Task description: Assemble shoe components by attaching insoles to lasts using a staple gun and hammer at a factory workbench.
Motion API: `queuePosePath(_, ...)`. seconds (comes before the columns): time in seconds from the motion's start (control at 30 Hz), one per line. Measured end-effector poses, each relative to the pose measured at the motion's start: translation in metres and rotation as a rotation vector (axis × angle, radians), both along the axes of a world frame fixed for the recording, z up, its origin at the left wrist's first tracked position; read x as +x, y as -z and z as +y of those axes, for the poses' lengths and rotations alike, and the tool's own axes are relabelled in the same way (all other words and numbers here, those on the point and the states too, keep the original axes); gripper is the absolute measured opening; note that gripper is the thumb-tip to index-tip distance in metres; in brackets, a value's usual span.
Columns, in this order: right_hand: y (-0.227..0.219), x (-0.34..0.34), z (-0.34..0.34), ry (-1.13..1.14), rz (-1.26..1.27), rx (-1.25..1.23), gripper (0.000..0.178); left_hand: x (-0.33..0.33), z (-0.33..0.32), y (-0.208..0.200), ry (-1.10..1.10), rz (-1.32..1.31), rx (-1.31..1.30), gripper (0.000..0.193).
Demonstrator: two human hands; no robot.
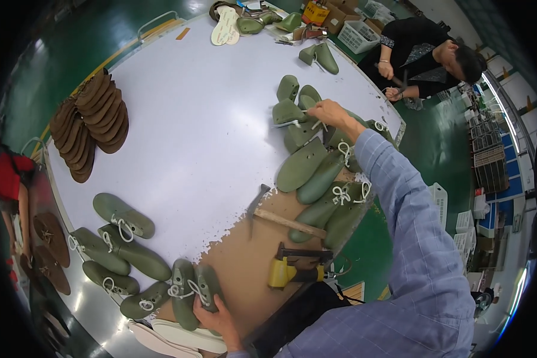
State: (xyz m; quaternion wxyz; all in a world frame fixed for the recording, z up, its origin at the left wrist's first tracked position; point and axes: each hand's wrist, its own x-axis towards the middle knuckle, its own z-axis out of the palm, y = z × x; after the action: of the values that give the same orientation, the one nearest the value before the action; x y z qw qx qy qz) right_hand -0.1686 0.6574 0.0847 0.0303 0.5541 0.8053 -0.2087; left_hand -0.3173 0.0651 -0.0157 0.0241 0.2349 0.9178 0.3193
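Note:
Near the table's front edge, my left hand (219, 320) is closed around the heel end of a green shoe last (207, 281) with a white cord loop. It stands beside another green last (182, 286); more corded lasts lie to the left. My right arm reaches across the right side of the table. There my right hand (333, 113) has its fingers pinched together on a white cord at a green last (289, 111), among a crowded group of lasts. My forearm hides part of that group. Closer to me lie long green lasts (302, 169), soles up or tilted.
A hammer (286, 222) rests with its handle over lasts; a yellow and black staple gun (283, 271) lies nearby. Brown sole-shaped pieces (101, 113) are stacked at left, pale insoles (191, 335) at the front edge. A co-worker (423, 56) holds a tool at far right.

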Motion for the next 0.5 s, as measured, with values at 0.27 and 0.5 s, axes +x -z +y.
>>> queuePosePath(0.27, -0.084, -0.013, -0.039, 0.069, 0.837, 0.117, 0.026, 0.0, -0.004, 0.005, -0.021, -0.026, 0.027, 0.045)
queuePosePath(0.5, -0.097, -0.029, -0.082, 0.2, 1.114, -0.047, 0.035, 0.002, 0.005, -0.005, 0.028, -0.086, 0.124, 0.048)
